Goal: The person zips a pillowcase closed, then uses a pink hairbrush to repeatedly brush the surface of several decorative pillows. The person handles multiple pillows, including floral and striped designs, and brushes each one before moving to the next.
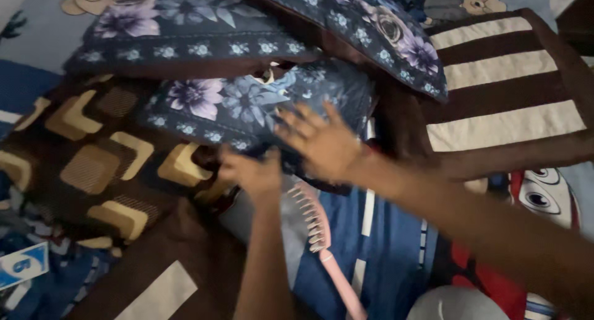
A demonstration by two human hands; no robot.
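Floral pillow (247, 106): matt cloth. Pink hairbrush (322, 239): smooth plastic. Blanket (507, 91): soft fleece.

Dark floral pillow (247, 103), atop bedding

Two bare forearms in view, no sleeves visible on either, up to the frame edge. Left hand (253, 174): no ring, watch or bracelet seen at fingers or wrist; forearm slim and straight. Right hand (322, 143): likewise no jewellery or covering seen, forearm bare along its whole visible length; motion blur softens the fingers (303, 119), so nails and fine detail cannot be made out.
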